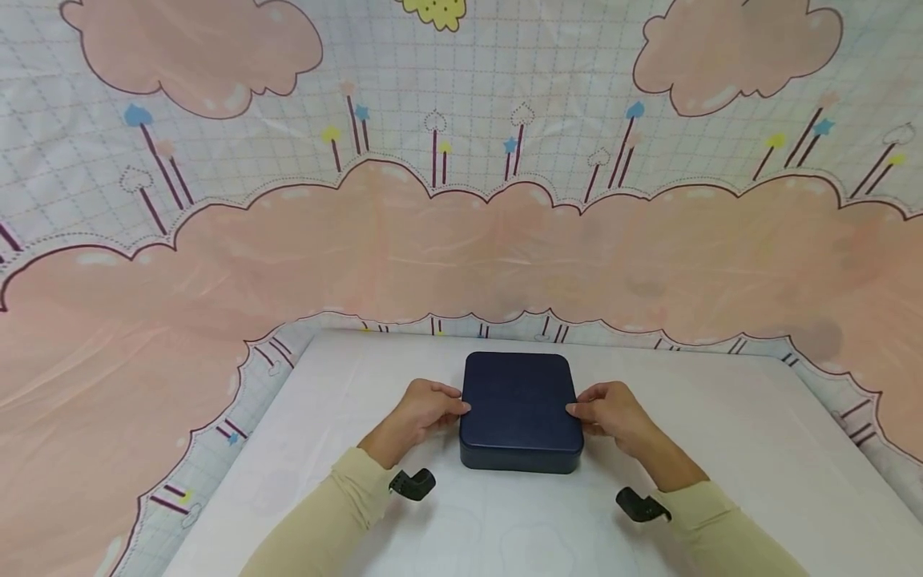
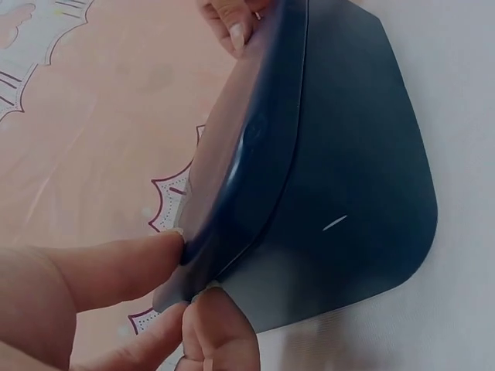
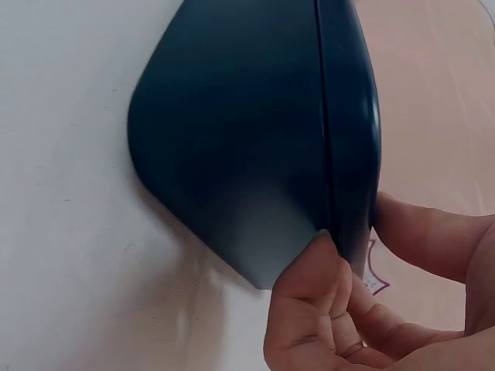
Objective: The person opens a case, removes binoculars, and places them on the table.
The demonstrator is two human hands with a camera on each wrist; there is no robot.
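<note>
A dark navy box (image 1: 516, 461) with rounded corners rests on the white table, its lid (image 1: 515, 401) on top. From the left side my left hand (image 1: 425, 410) pinches the lid's edge, one digit on top and others at the seam. My right hand (image 1: 620, 415) pinches the opposite edge of the lid in the same way. Both wrist views show a thin seam between the lid (image 2: 267, 162) and the box's side wall (image 3: 232, 139), with fingertips right at that line. What the box contains is hidden.
White cloth covers the table (image 1: 346, 361) around the box. Behind and beside it hangs a patterned curtain (image 1: 476, 256) with pink clouds. A small black wrist camera (image 1: 413, 485) sits by the left sleeve, another black camera (image 1: 642, 505) by the right.
</note>
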